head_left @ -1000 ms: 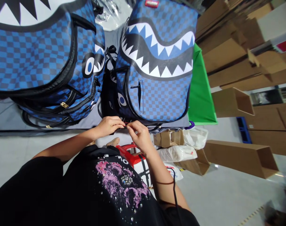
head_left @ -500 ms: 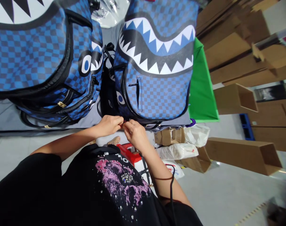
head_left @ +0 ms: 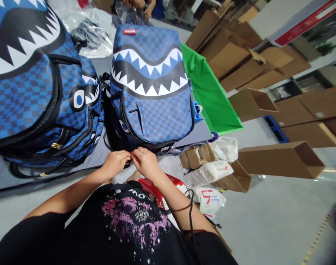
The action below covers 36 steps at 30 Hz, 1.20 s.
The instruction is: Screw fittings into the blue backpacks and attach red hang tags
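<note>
A blue-and-black checkered backpack [head_left: 165, 116] with a printed shark mouth lies on the grey-covered table [head_left: 194, 137]. At its near edge, my left hand [head_left: 116, 162] and my right hand [head_left: 145, 162] meet fingertip to fingertip. Both are closed in a pinch around something small; a bit of red shows between them, and the rest is hidden by the fingers. Just below the fingertips a small dark piece is partly visible. To the left stands a second, larger-looking checkered backpack [head_left: 27, 106] with gold zipper pulls and black handles.
A green fabric bin [head_left: 214, 99] stands beyond the table's right end. Cardboard boxes [head_left: 278, 158] and white plastic bags [head_left: 208, 175] sit on the floor at right. Clear plastic packaging [head_left: 97, 35] lies at the back, near another person's hands [head_left: 146, 8].
The view has tilted up and shifted, so both backpacks show more fully and another person's hands appear at the top. My hands stay pinched together at the backpack's near edge.
</note>
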Available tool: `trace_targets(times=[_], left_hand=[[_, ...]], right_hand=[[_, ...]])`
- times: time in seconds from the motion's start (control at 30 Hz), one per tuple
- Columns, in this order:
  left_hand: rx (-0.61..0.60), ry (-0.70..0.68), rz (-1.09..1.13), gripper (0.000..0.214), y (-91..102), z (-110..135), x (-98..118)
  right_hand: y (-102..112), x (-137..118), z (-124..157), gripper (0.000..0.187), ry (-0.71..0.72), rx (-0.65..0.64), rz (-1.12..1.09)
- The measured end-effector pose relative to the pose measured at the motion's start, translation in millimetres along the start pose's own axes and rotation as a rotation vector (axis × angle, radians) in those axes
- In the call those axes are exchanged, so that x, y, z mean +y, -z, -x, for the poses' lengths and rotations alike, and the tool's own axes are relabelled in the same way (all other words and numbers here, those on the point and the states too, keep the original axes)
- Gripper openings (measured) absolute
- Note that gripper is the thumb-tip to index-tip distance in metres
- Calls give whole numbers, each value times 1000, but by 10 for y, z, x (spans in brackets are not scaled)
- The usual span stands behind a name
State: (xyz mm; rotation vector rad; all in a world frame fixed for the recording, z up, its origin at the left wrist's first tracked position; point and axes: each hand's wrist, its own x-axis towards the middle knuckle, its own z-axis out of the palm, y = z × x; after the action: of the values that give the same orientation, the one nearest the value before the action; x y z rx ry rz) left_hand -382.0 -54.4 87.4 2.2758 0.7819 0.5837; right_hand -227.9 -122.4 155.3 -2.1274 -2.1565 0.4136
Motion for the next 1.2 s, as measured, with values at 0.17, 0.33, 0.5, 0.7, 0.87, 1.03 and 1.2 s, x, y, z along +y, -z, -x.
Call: trace_targets(times=[0.17, 0.33, 0.5, 0.7, 0.87, 1.03, 1.2], left_hand=[[46, 82, 35, 14, 18, 11, 28], [19, 166, 80, 22, 62, 18, 55], [12, 180, 60, 23, 91, -33, 103], [48, 205, -79, 21, 135, -71, 205], [-14, 119, -29, 25, 128, -88, 292], [50, 168, -97, 25, 99, -50, 359], [129, 230, -145, 23, 53, -3, 523]], right_hand=[[-17, 4, 2, 15, -43, 61, -89], [-46, 1, 1, 14, -58, 115, -183], [-28, 19, 20, 5, -72, 204, -352], [-32, 85, 63, 3, -52, 263, -546], [-46, 150, 96, 4, -50, 299, -671], [-41, 210, 140, 5, -42, 311, -763], [-5, 342, 154, 5, 40, 252, -835]])
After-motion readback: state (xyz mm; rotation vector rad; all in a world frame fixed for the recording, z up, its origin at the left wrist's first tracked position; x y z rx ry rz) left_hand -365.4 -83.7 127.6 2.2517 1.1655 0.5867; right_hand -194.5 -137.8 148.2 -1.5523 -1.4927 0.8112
